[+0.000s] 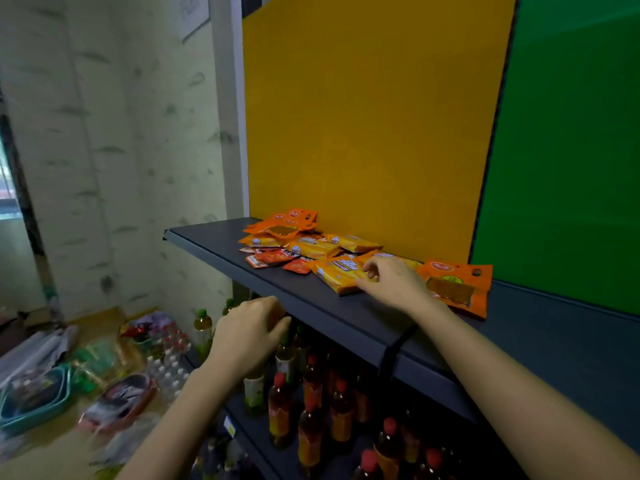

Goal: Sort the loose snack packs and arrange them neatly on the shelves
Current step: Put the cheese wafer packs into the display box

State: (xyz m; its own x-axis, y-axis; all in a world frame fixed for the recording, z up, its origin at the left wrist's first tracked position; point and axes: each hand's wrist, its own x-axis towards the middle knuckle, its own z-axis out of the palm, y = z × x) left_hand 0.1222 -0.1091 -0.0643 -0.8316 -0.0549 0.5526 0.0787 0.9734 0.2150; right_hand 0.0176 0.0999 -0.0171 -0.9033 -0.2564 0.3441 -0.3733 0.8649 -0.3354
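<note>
Loose snack packs lie in a heap on the dark top shelf (221,244). Orange pouches (287,221) sit at the back of the heap, yellow packs (313,247) in the middle and small red sachets (273,258) at the front. My right hand (393,282) rests on a yellow pack (337,273), fingers curled over its right end. Just right of that hand lies another orange pouch (457,287). My left hand (254,332) hovers below the shelf's front edge, fingers loosely curled, holding nothing that I can see.
The lower shelf holds several red-capped bottles (311,403) of amber liquid and green-capped bottles (202,325). On the floor at left are a teal basket (33,407), a pink basket (121,400) and wrapped water bottles (169,362). Yellow and green panels back the shelf.
</note>
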